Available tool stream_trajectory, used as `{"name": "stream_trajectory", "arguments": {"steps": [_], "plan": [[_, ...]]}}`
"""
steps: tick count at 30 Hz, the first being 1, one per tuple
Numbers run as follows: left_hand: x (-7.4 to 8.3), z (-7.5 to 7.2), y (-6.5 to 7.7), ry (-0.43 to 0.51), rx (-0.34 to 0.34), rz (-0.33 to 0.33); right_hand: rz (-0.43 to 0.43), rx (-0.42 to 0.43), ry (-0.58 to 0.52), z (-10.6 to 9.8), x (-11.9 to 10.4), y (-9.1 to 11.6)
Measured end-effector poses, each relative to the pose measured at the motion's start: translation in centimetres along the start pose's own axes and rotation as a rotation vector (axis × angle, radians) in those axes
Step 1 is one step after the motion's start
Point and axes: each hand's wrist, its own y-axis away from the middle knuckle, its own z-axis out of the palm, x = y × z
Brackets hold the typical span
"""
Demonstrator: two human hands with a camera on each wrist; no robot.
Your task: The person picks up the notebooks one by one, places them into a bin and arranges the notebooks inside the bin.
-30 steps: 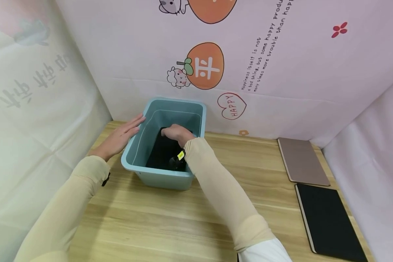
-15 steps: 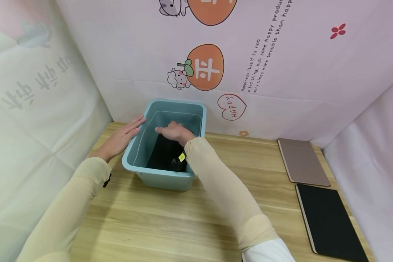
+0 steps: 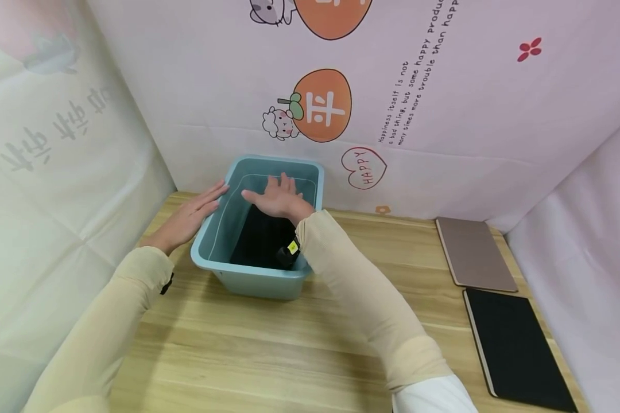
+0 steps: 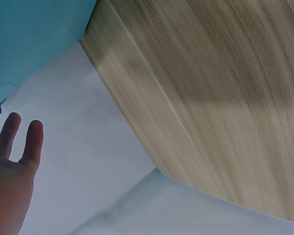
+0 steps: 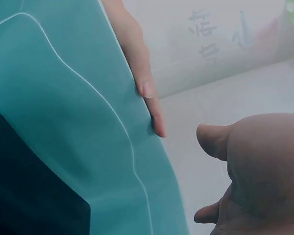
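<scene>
A blue-green plastic bin [image 3: 260, 282] stands on the wooden table near the back wall. Inside it, on the bottom, lies a flat black rectangular thing [image 3: 255, 238] like a notebook; its rounded corner shows in the right wrist view. My left hand [image 3: 186, 221] rests with straight fingers against the bin's left rim. Over the bin's opening is my right hand [image 3: 276, 199], fingers and thumb spread and nothing in them. The black wrist camera [image 3: 288, 252] hangs below that wrist and covers part of the black thing.
At the table's right side lie a brown-grey notebook [image 3: 476, 254] and, nearer, a black notebook [image 3: 519, 347]. White printed cloth [image 3: 423, 178] hangs close behind the bin and along both sides. The wooden tabletop [image 3: 248, 355] stretches in front of the bin.
My right hand has risen off the black thing in the bin, and its fingers have gone from bent down to spread. The left hand has stayed at the rim.
</scene>
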Motion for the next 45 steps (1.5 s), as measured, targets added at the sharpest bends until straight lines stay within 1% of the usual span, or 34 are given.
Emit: {"name": "stream_trajectory", "arguments": {"steps": [6,9,13,17,22,27,31,38,45], "plan": [[0.0,-0.2,0.0,-0.006,0.002,0.000,0.002,0.069,0.098,0.0,0.0,-0.2],[0.1,-0.2,0.0,-0.013,0.001,0.002,-0.067,0.141,0.135,-0.1,0.2,0.2],[0.1,-0.1,0.0,-0.007,-0.001,0.003,-0.196,0.244,0.203,-0.3,0.2,1.2],[0.0,-0.1,0.1,0.003,0.005,0.008,-0.266,0.297,0.274,-0.5,0.6,1.7],[0.0,0.1,0.2,0.006,0.010,0.004,-0.328,0.324,0.337,-0.7,1.6,2.2],[0.1,0.2,0.3,0.003,0.009,0.004,-0.361,0.328,0.343,-0.9,2.3,2.6],[0.1,0.2,0.3,0.004,0.012,0.005,-0.362,0.331,0.350,-1.3,2.4,2.9],[0.0,0.4,0.3,0.015,0.018,0.004,-0.349,0.305,0.380,-2.1,2.7,3.5],[0.0,0.5,0.3,0.018,0.039,0.015,-0.336,0.312,0.380,-2.8,3.8,3.8]]}}
